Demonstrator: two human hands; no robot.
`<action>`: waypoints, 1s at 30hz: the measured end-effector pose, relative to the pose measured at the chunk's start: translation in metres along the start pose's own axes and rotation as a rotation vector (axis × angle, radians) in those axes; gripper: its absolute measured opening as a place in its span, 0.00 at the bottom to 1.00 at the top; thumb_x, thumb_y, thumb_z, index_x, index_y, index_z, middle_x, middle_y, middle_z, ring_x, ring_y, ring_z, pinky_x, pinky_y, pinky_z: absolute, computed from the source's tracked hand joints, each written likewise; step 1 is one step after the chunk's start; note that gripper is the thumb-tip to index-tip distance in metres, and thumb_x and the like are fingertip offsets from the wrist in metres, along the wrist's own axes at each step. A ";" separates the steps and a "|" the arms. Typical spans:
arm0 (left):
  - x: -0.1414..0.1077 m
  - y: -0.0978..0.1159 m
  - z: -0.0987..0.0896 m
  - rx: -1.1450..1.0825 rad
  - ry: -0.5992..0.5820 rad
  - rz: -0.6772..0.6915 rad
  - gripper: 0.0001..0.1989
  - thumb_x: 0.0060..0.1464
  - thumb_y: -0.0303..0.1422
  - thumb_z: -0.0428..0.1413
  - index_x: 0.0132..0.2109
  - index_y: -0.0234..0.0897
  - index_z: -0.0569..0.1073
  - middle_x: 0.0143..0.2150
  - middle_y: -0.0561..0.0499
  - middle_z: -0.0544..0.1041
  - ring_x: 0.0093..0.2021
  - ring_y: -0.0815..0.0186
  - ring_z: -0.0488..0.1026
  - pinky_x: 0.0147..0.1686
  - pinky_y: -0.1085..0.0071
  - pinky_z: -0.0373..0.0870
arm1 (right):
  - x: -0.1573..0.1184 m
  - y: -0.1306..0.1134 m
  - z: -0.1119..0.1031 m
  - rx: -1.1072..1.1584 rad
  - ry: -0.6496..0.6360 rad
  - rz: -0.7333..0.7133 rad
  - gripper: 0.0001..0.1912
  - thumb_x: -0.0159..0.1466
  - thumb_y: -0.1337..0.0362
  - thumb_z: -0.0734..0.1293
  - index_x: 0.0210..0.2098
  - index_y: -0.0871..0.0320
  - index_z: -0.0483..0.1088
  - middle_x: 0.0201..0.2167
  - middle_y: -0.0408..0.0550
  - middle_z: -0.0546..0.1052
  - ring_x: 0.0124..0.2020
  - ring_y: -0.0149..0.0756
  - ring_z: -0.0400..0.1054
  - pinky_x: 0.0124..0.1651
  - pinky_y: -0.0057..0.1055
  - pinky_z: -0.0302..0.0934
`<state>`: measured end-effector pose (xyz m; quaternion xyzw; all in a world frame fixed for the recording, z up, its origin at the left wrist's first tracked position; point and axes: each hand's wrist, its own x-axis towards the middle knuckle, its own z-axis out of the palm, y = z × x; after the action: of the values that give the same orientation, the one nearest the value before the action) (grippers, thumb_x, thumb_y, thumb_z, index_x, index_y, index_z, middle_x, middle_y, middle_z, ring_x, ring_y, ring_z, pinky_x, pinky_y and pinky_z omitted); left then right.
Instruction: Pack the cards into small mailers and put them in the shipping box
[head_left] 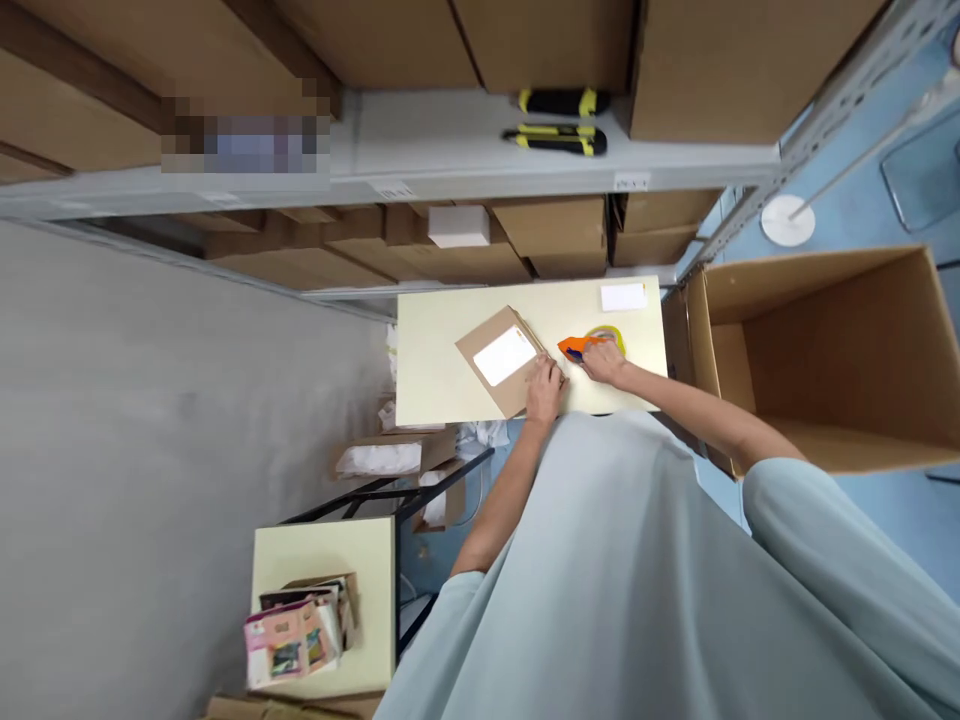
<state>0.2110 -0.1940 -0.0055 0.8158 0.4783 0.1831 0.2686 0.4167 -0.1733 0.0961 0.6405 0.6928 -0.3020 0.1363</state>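
A small flat cardboard box (pixel 486 340) with a white label (pixel 505 356) lies at an angle on the cream tabletop (pixel 427 385). My left hand (pixel 546 385) grips its right-hand lower edge, fingers bent against the side. Just to the right, my right hand (pixel 602 362) is closed around a tape dispenser (pixel 574 346), orange and dark blue with a yellow-rimmed roll. The dispenser's orange tip points left toward the box, a short gap away from it. A white slip (pixel 623 297) lies near the table's far right corner.
A large open carton (pixel 840 350) stands right of the table. Behind, a metal shelf (pixel 450 175) bears cardboard boxes, a white box (pixel 459 226) and two yellow-black utility knives (pixel 559 139). At lower left, a second table (pixel 322 550) holds a pile of colourful packages (pixel 292 640).
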 end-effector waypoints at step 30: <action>0.168 0.073 -0.205 -0.164 0.719 0.128 0.20 0.69 0.29 0.54 0.65 0.39 0.78 0.64 0.39 0.81 0.65 0.52 0.80 0.67 0.51 0.77 | 0.120 -0.126 -0.343 -0.050 0.669 -0.176 0.25 0.69 0.73 0.66 0.65 0.72 0.73 0.61 0.68 0.82 0.65 0.52 0.73 0.74 0.44 0.60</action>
<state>0.2263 -0.0216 0.2078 0.7035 0.4740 0.5118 0.1358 0.3450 0.1276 0.3257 0.6382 0.7589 -0.0689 -0.1096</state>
